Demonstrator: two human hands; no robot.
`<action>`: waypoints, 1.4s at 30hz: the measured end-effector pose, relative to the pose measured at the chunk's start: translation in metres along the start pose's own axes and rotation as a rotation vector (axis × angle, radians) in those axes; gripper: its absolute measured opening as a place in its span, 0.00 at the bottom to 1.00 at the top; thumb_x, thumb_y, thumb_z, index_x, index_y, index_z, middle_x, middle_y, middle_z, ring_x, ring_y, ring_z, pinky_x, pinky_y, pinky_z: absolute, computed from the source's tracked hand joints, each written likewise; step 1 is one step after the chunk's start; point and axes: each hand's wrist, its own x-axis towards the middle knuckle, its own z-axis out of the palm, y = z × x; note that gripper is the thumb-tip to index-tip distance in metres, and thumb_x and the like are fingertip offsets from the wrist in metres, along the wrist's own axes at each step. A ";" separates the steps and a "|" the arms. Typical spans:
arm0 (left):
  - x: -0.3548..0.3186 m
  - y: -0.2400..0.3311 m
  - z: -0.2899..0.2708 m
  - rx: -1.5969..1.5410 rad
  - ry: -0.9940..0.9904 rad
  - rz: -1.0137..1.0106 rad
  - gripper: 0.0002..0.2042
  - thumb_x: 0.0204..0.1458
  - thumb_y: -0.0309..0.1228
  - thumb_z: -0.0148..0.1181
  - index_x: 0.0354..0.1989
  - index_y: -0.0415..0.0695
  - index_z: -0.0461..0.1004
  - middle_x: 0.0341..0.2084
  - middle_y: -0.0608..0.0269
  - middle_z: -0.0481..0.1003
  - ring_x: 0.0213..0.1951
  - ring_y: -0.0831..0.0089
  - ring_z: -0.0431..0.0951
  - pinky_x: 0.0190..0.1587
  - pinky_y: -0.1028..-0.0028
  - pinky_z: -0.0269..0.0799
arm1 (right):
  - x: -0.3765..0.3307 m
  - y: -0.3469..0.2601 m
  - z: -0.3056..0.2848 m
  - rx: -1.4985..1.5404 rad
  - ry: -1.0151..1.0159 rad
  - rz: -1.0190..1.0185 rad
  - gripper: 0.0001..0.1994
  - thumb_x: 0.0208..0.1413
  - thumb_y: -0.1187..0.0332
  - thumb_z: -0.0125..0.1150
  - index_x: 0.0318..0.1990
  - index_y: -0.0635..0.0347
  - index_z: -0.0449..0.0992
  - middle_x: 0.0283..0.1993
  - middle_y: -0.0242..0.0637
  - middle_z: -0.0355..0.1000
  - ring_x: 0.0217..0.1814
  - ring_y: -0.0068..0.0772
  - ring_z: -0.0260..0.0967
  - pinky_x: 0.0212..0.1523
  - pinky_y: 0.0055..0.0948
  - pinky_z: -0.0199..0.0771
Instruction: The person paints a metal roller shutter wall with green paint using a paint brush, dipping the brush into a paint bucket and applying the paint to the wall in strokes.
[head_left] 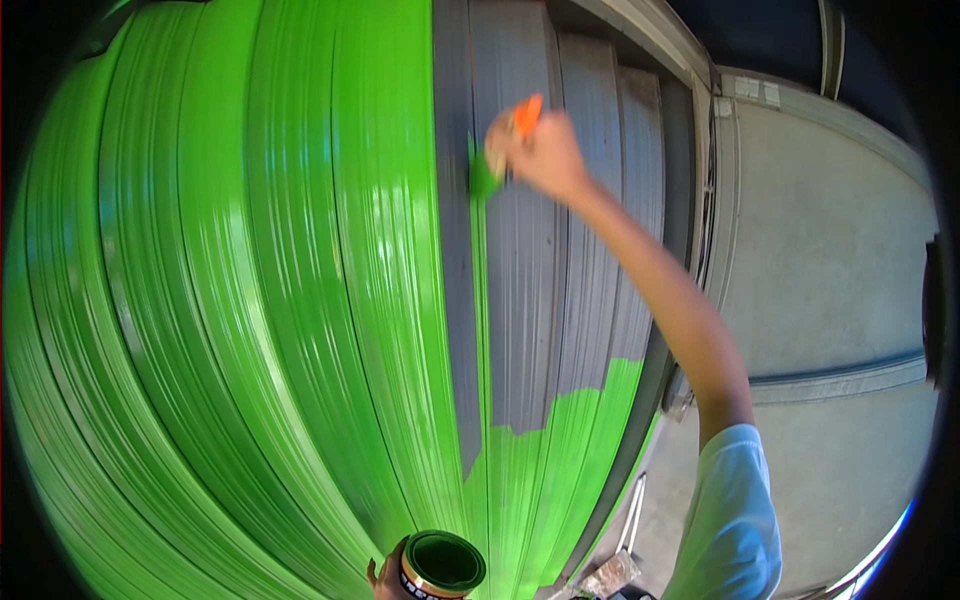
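My right hand [540, 150] is closed around a paintbrush [526, 114] with an orange handle, arm stretched up and slightly blurred. Its bristles [486, 178], loaded with green paint, touch the ribbed metal panel [520, 300] along a narrow vertical strip. Fresh green runs down that strip between two grey bands. Low in the picture, my left hand [388, 578] grips an open paint can [443, 562] from its left side. Dark green paint coats the can's inside. Part of the left hand is cut off by the lower edge.
Glossy green covers the panels [220, 280] to the left and the lower part at right, meeting the grey in a ragged line. A dark frame edge [680, 200] borders the panel. Beyond it stands a pale concrete wall [820, 240]. A block [612, 573] lies at the lower right.
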 end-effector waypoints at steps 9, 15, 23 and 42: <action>0.007 0.006 0.001 -0.037 0.023 -0.141 0.48 0.19 0.47 0.77 0.53 0.39 0.62 0.42 0.52 0.73 0.44 0.60 0.76 0.50 0.58 0.68 | 0.132 0.003 -0.036 -0.203 0.523 -0.074 0.12 0.50 0.58 0.55 0.35 0.52 0.79 0.19 0.39 0.72 0.24 0.41 0.71 0.33 0.31 0.73; 0.006 -0.003 0.002 0.024 0.031 -0.129 0.49 0.17 0.47 0.78 0.53 0.39 0.63 0.43 0.54 0.74 0.44 0.61 0.75 0.54 0.58 0.62 | 0.143 0.001 -0.027 -0.272 0.502 -0.024 0.11 0.50 0.57 0.56 0.36 0.48 0.79 0.21 0.40 0.72 0.28 0.44 0.71 0.35 0.34 0.72; 0.005 -0.007 0.000 0.070 0.043 -0.112 0.49 0.17 0.48 0.78 0.54 0.41 0.62 0.42 0.55 0.74 0.45 0.60 0.75 0.56 0.53 0.55 | 0.160 0.013 -0.028 -0.322 0.442 0.059 0.11 0.48 0.56 0.54 0.32 0.48 0.79 0.21 0.39 0.72 0.28 0.45 0.71 0.35 0.35 0.72; 0.005 -0.005 0.010 -0.084 -0.037 -0.182 0.49 0.19 0.48 0.77 0.55 0.42 0.62 0.44 0.55 0.73 0.46 0.60 0.74 0.57 0.55 0.57 | -0.137 -0.010 0.028 0.117 0.075 -0.101 0.03 0.49 0.71 0.55 0.29 0.58 0.75 0.20 0.37 0.71 0.16 0.30 0.69 0.19 0.25 0.69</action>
